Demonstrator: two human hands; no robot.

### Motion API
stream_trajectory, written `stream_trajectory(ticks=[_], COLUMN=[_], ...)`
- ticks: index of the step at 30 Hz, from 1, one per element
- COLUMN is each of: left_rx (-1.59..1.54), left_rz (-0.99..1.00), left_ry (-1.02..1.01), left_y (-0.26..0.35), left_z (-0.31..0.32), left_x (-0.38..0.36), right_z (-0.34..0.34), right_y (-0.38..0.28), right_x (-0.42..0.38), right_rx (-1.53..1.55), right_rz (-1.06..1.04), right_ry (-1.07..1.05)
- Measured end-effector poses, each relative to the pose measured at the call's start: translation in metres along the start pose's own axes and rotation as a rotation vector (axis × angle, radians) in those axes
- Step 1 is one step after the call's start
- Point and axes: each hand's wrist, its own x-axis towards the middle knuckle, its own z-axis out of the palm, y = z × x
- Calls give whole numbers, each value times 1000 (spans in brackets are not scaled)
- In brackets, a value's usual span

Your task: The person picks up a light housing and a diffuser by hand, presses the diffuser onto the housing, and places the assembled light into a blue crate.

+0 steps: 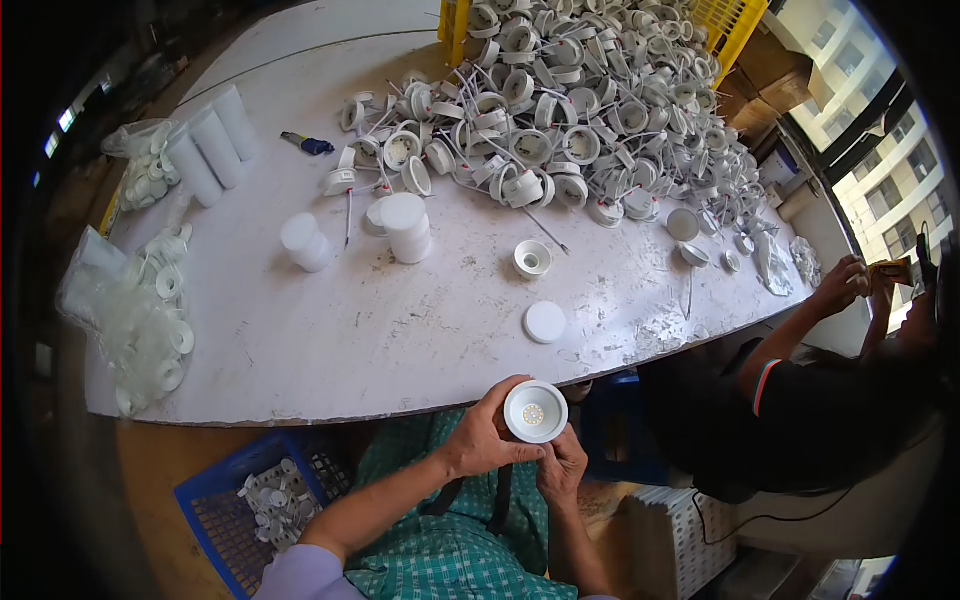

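Note:
Just off the table's front edge, my left hand (487, 437) is wrapped round a round white lamp housing (536, 412), whose open face shows a disc with small yellow dots. My right hand (562, 464) is closed at the housing's lower right side; its fingertips are partly hidden beneath it. On the table beyond lie a white disc (545, 323) and a white ring-shaped part (532, 260). Further left stand a stack of white discs (407, 228) and a shorter stack (306, 243).
A large heap of white lamp parts with wires (560, 110) covers the table's back. Plastic bags of rings (150, 300) and white rolls (213, 148) lie left. A blue crate (235, 510) stands below. Another person (800, 400) works at right.

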Motion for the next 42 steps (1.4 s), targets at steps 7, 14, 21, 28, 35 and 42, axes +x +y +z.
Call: stream_trajectory(ticks=[7,14,21,28,35,42], left_rx=[390,263,-32,-289,-177,13], left_rz=[107,49,-115,-119,-143,-212], left_ry=[44,-16,-107,-151,-111,-114], left_y=[3,0,6,8,24,26], left_z=[-16,-31,-41,-46,-46,-39], left_x=[-14,-18,-24,-27,-39,-49], right_z=[19,25,30,33,-1,3], right_y=[9,4,-9,-13,-5,8], right_x=[-17,-19,-18,-22,41,130], right_rx=[57,5,-5,17,-162,-733], right_rz=[3,-18,-55,-40,-16,-174], right_ry=[-58,-104,-138,-188,-29,-63])
